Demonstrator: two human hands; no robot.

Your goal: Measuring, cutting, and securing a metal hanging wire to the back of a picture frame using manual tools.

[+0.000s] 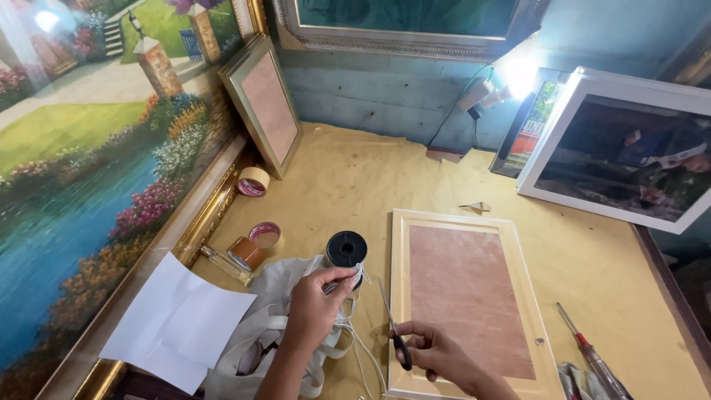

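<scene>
A: Pinching the white cord [354,337] with the left hand [315,307]; fingers closed on it just below the black spool [346,249], which stands on the table [355,178] at about 12 o'clock from that hand; right hand [437,354] is curled shut around the black handles of the scissors [392,330], blades pointing up toward 11 o'clock, close beside the cord.

B: Looks about right; my take is to keep the cord taut between spool and fingers, and bring the blades square across it, so the cut comes clean; I'd also mind the white cloth bag [263,326] under the wrist.

A: The picture frame [463,296] lies face down at 3 o'clock from the scissors, brown backing up; red-handled screwdriver [592,359] further right.

B: Any packaging?

A: Tape rolls at 10 o'clock; a brown roll [246,252], a pinkish one [266,235] just behind it, a tan one [253,181] further back; blank white paper sheet [178,318] at 9 o'clock; can't make out any labels.
</scene>
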